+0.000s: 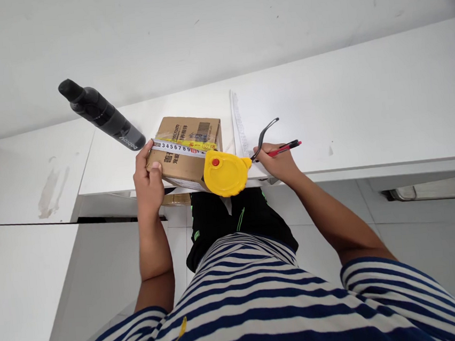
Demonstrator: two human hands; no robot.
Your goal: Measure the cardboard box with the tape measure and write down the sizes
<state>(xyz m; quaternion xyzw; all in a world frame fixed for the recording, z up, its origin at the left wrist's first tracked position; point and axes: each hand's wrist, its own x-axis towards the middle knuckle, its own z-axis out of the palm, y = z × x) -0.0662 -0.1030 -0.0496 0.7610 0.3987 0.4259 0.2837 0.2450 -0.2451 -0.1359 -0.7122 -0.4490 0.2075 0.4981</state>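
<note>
A small cardboard box [186, 142] lies on the white table [366, 103] near its front edge. A white measuring tape [177, 147] is stretched across the box top. My left hand [147, 175] pinches the tape's end against the box's left edge. The yellow tape measure case [224, 173] hangs at the box's right front corner, its black wrist strap [264, 132] looping up. My right hand [275, 160] is closed beside the case, with a red and black pen [285, 147] in its fingers.
A black bottle [101, 115] lies tilted on the table behind and left of the box. A white sheet with a frilled edge [239, 121] lies right of the box. A wall rises behind. Lower white surfaces [19, 180] sit at left; tiled floor below.
</note>
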